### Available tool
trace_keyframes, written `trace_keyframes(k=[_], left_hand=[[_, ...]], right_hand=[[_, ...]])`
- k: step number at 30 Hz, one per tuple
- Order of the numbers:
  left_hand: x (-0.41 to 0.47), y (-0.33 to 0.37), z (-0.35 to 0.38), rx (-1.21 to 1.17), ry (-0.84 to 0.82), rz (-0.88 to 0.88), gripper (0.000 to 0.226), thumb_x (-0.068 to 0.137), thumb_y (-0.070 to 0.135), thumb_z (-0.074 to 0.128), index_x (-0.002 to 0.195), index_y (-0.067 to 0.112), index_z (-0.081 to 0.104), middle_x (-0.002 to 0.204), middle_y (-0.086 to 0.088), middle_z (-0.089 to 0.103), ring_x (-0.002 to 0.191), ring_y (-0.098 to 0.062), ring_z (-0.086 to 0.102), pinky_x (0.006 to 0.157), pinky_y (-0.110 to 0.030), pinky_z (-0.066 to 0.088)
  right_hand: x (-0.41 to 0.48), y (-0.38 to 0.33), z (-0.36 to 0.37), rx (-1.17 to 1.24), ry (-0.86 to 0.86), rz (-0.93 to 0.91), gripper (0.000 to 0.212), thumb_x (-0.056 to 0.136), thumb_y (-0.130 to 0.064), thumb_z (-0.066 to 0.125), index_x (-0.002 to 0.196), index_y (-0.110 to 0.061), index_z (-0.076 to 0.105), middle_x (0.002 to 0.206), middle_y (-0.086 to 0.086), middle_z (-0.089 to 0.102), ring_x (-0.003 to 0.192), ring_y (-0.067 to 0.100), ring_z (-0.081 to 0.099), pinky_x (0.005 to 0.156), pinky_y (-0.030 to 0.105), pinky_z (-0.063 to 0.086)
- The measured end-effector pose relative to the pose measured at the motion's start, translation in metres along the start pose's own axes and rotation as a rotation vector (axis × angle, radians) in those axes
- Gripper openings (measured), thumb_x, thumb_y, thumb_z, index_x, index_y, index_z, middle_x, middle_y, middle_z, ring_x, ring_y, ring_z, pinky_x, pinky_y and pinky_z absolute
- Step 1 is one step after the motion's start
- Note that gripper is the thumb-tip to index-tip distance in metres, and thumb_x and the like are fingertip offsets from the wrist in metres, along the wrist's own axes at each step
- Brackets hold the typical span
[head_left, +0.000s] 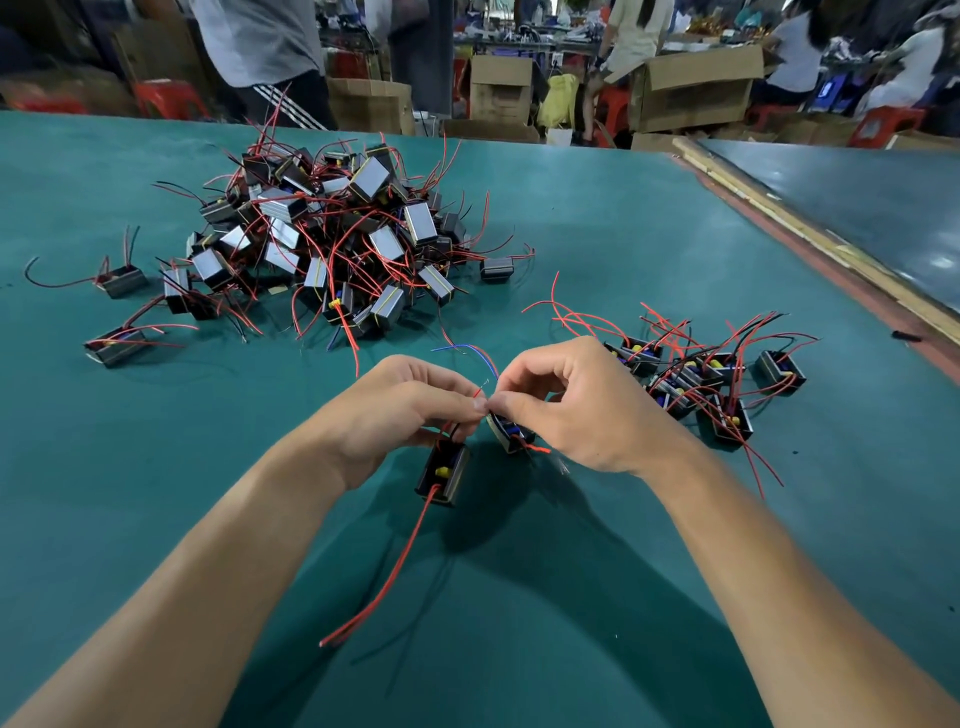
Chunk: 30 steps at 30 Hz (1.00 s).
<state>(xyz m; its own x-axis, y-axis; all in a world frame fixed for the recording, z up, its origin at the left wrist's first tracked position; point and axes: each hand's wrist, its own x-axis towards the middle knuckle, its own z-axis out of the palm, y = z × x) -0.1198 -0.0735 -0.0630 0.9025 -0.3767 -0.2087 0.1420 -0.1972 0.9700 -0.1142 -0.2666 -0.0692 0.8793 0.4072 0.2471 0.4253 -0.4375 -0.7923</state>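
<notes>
The left hand (410, 410) and right hand (576, 405) meet fingertip to fingertip, each pinching the thin wire ends (482, 399) between them. Just below the left hand is a boxy black module (444, 475) trailing a glossy red lead (395, 566). A second module (511, 435) sits under the right palm.

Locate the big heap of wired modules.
In the head view, the big heap lies on the green table, far left of centre, beyond the left hand.

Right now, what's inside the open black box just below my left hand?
A yellow part shows inside the black box, with a red wire running out its near end. Anything deeper is hidden by its walls.
</notes>
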Motion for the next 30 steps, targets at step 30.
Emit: trace_keyframes(k=[30], left_hand=[[0.007, -0.011, -0.004, 0.224, 0.33, 0.156, 0.012, 0.075, 0.001, 0.08, 0.073, 0.01, 0.072, 0.067, 0.002, 0.067, 0.063, -0.013, 0.054, 0.066, -0.028, 0.045]], right_hand=[[-0.012, -0.001, -0.034, 0.33, -0.503, 0.044, 0.023, 0.076, -0.001, 0.074, 0.083, -0.023, 0.074, 0.055, -0.007, 0.054, 0.049, 0.006, 0.046, 0.053, 0.016, 0.038]])
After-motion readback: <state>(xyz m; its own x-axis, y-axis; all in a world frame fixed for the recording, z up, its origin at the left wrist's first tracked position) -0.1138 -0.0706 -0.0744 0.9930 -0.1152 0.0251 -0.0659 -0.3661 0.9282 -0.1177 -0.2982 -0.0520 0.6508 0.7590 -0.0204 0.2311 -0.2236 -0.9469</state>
